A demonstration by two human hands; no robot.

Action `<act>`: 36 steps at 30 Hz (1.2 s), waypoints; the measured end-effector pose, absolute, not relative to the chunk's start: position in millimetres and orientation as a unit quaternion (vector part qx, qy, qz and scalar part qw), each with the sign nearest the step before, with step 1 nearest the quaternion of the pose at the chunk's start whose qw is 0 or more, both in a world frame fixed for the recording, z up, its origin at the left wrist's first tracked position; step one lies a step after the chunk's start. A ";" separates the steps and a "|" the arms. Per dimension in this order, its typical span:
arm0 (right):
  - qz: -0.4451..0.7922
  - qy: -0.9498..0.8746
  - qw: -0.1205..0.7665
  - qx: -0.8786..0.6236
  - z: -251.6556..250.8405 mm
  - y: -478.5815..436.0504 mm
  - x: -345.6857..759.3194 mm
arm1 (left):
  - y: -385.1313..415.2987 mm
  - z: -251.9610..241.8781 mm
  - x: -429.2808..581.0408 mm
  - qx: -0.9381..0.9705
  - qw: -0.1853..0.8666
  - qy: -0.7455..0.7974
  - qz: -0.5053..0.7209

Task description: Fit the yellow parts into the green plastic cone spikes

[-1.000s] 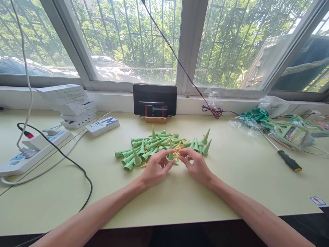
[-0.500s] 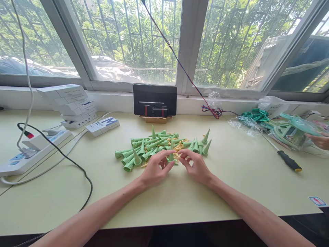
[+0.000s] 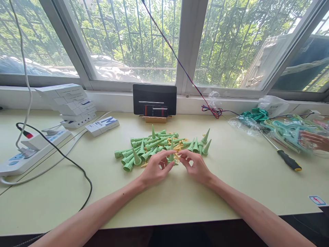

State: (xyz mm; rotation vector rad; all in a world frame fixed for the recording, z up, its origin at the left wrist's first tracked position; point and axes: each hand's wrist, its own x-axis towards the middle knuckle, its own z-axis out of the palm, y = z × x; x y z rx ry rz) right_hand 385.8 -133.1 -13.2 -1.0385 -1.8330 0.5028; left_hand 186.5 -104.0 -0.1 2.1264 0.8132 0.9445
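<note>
A heap of green plastic cone spikes (image 3: 151,145) mixed with small yellow pieces (image 3: 178,148) lies in the middle of the pale table (image 3: 231,185). My left hand (image 3: 154,168) rests at the heap's near edge, fingers curled in a pinch on one upright green cone (image 3: 171,153). My right hand (image 3: 196,166) sits just right of it, its fingertips bent toward the same cone and the yellow pieces; what they hold is too small to name.
A black tablet (image 3: 154,99) stands at the sill behind the heap. Stacked white boxes (image 3: 70,104) and a power strip (image 3: 31,149) with cables lie left. A screwdriver (image 3: 281,154) and bagged green items (image 3: 290,132) lie right, where another person's hand (image 3: 315,140) reaches in.
My hands have hardly shifted. At the right edge another person's hand has come in and moved the bagged green items.
</note>
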 end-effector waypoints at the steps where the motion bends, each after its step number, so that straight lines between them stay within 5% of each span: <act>1: 0.207 -0.747 0.468 -0.423 -13.3 -133.1 385.8 | -104.0 -0.1 186.4 0.814 0.332 0.310 0.361; 36: 0.239 -0.719 0.458 -0.465 -11.0 -131.3 385.8 | -102.7 -1.7 187.8 0.803 0.323 0.331 0.376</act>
